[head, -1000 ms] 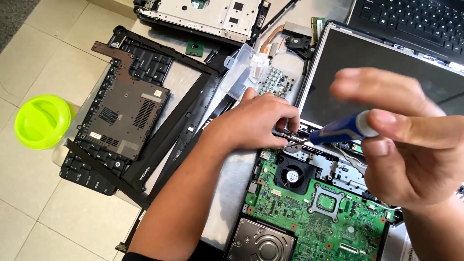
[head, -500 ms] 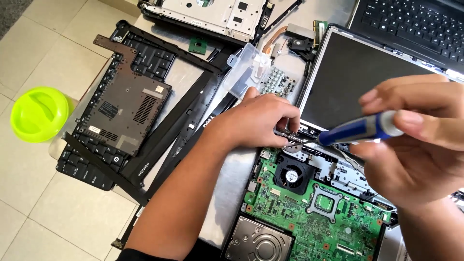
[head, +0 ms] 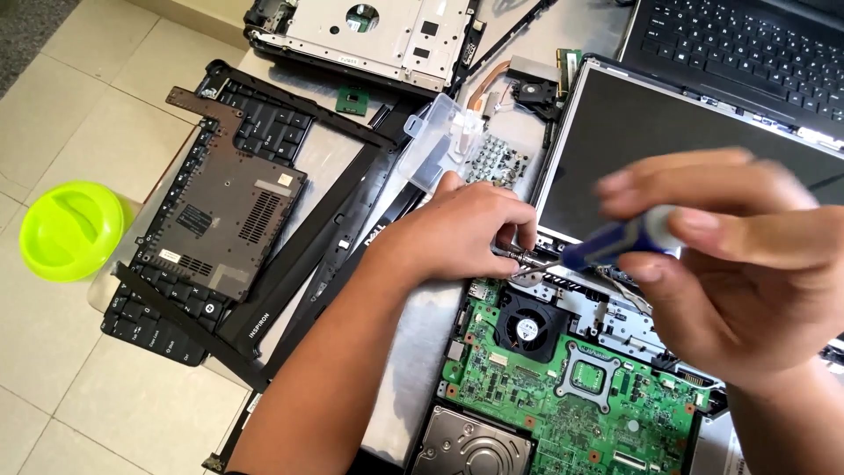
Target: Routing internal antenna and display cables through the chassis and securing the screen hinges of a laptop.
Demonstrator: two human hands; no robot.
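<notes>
The right hand (head: pixel 738 290) is closing its grip round the blue screwdriver (head: pixel 615 242), a light, stiff, slim tool best held by its handle, while the left hand (head: pixel 462 233) is pinching the tip over the fragile green circuit board (head: pixel 571 405)

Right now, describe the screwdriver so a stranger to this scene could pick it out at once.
Start at the green circuit board with its round black fan, low in the middle. Just above the fan, the left hand pinches a thin metal shaft against the laptop's frame. Follow that shaft up and right to the screwdriver in the right hand: its blue and white handle is the only one here.
</notes>
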